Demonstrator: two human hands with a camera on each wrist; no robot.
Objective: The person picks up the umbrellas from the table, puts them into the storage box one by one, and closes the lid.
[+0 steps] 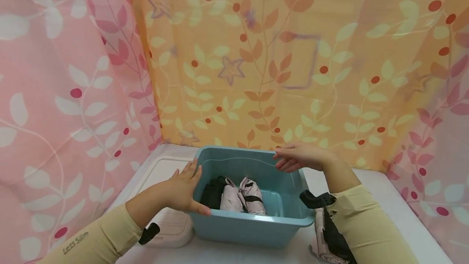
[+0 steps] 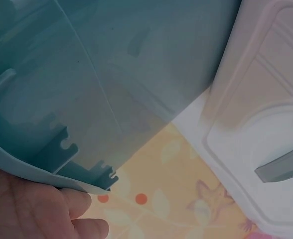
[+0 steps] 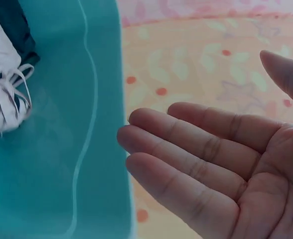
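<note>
A blue plastic bin stands on the white table. Lying in its left half are a black bundle and two pale pink bundles with dark bands, rolled like folded umbrellas. My left hand rests on the bin's left rim, fingers spread and straight, the thumb along the front corner. In the left wrist view its fingers lie against the rim's edge. Over the back right corner my right hand is held with nothing in it, palm and straight fingers showing in the right wrist view.
A white lid lies to the left of the bin, partly behind my left arm; its grey handle shows. Another pale pink and black bundle lies under my right forearm. Patterned curtains enclose the table.
</note>
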